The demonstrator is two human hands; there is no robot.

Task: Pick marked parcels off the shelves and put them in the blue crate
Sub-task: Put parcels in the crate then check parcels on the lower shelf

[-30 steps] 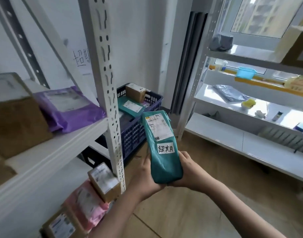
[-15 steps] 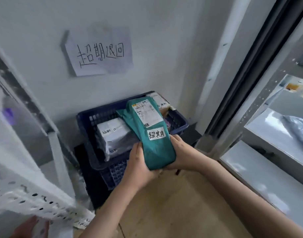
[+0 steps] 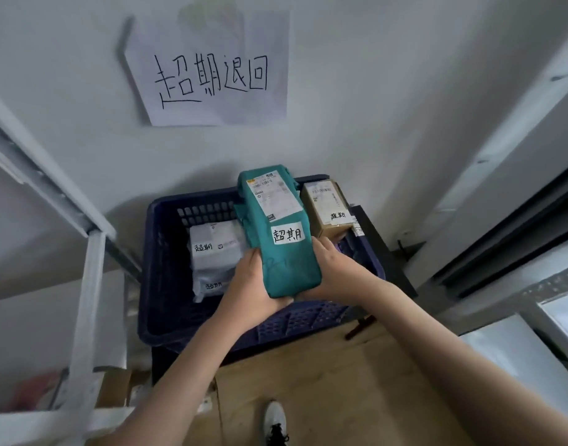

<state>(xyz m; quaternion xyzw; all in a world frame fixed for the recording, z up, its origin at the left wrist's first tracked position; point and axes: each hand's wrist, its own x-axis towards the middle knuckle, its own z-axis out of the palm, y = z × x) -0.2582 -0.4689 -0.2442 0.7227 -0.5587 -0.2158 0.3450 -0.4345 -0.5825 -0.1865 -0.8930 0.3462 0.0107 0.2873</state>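
From my seat I can't read the fine print on the teal parcel's [image 3: 276,233] shipping label. That parcel covers part of the blue crate's [image 3: 166,284] interior and hides the fingertips of my left hand [image 3: 248,286] and right hand [image 3: 335,272] beneath it. The grey parcel [image 3: 211,252] is partly behind my left hand. The shelf frame [image 3: 86,300] on the left is blurred and cut off by the edge. My shoe [image 3: 274,420] is cropped at the bottom.
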